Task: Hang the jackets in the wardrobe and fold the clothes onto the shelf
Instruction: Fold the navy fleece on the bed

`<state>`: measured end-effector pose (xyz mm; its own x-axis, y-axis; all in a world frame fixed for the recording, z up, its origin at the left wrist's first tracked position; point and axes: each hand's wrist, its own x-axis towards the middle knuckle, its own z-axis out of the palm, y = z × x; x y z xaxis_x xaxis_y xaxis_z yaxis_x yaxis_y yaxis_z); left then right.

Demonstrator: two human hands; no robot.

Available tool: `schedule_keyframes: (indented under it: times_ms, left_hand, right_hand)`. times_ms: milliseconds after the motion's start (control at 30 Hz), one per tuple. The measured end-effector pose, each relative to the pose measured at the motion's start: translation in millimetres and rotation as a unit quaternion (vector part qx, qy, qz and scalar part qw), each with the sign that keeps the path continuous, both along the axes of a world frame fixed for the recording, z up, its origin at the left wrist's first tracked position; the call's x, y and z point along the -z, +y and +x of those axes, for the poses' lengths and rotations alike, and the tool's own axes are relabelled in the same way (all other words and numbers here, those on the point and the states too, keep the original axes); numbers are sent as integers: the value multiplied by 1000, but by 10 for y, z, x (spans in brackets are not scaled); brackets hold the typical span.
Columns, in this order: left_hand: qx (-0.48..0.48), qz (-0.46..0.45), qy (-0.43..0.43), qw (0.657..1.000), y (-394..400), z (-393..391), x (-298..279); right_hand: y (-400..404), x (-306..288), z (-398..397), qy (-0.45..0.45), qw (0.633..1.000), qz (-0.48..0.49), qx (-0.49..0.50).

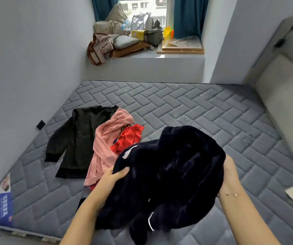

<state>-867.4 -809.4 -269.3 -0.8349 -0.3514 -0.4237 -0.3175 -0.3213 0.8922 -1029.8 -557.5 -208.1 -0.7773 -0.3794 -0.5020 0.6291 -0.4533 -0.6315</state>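
head view: left hand (114, 175) fingers (124, 169) are curling over the near-left edge of the dark fleece garment (170, 172), gripping it. right hand (229, 171) is pressing against the garment's right side; its fingers are hidden behind the fabric, so cannot tell whether they are gripping. garment is being held bunched above the mattress (186, 106), hem hanging toward the viewer. judgement: to do this step well, find collar or shoulders first, shake the bundle open, then lay it flat on bare mattress, apart from the black top (82, 138), pink garment (105, 147) and red garment (128, 138) lying left.
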Motion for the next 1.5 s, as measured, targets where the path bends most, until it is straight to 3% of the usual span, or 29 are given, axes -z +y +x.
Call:
schedule_keyframes:
  times_ms: [133,267,433,533,633,800,933,1067,1267,1400,1500]
  left_hand:
    - [24,56,-36,998,1011,-666,-86]
    - [59,117,-111,985,1908,-1264,-101]
    - [60,248,-132,958,2605,-1724,10]
    - [-1,315,-100,944,2672,-1846,133]
    - [-63,340,-77,935,2491,-1939,347]
    - [-171,355,-84,915,1779,-1982,1101]
    - [-199,308,-154,917,1218,-1819,1998]
    - [-229,207,-297,904,1200,-1506,2843]
    - [-214,145,-366,894,1530,-1266,3472]
    - [-318,76,-447,833,1675,-1344,3702]
    - [-443,64,-448,774,1713,-1367,3871]
  right_hand:
    - [924,130,-517,-14,999,8,33]
    - [1612,228,-1048,-25,983,136,122]
    - [1850,137,-1692,142,945,252,152]
    - [1620,127,-2142,232,923,294,87]
    - [1053,329,-2566,297,894,334,-40]
    - [-69,1260,-2768,331,806,403,-279]
    - [-392,2290,-2420,236,821,400,-331]
    - [-58,3300,-1715,129,826,402,-374]
    - [738,3981,-1012,11,835,428,-346]
    - [1082,4280,-753,-79,857,441,-254]
    - [1345,4521,-490,-232,872,421,-88]
